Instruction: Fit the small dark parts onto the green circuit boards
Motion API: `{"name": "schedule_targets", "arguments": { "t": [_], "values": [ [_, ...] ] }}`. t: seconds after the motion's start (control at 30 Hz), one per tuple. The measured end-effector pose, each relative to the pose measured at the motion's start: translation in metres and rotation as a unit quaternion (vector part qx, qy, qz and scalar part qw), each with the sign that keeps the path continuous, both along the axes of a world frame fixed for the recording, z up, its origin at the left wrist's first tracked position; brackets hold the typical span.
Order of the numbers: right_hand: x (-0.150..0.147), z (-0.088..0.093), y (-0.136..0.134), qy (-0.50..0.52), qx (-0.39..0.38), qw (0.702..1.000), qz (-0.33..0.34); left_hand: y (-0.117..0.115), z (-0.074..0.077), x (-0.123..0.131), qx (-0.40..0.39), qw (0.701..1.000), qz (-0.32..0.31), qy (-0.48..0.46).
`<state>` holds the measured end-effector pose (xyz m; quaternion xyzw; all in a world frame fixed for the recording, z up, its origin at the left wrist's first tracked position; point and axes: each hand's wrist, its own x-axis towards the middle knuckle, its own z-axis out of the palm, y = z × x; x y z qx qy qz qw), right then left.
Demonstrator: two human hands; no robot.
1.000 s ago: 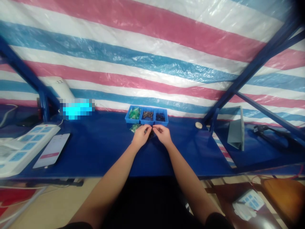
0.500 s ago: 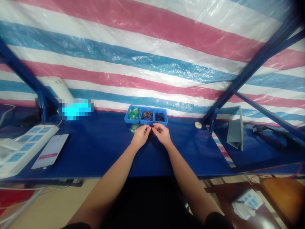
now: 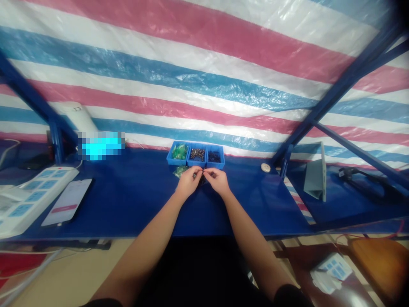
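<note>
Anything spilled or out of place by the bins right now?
A few green plastic pieces lie loose on the blue table, just outside the left blue plastic bin that holds similar ones. Nothing else stands out.

The scene was viewed from a single camera worn on the head, aimed forward and downward across the blue table (image 3: 128,200). The striped tarpaulin (image 3: 204,64) behind was taken in widely. The left hand (image 3: 188,182) and right hand (image 3: 219,181) were seen at arm's length, mid-frame.
</note>
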<state>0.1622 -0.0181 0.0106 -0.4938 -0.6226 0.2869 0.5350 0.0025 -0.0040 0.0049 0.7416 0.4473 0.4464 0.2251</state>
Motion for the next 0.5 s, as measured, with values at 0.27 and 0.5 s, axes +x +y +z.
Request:
{"name": "schedule_targets", "arguments": {
  "t": [0.27,0.5],
  "values": [
    [-0.0007,-0.0024,0.0008,0.001,-0.002,1.000,-0.005,-0.0005,0.0018,-0.0003,0.008,1.000,0.000,0.028],
    [-0.0008,-0.0022,0.0010,0.001,0.012,1.000,-0.021,0.0013,0.0001,-0.0010,0.005,1.000,0.006,0.028]
  ]
}}
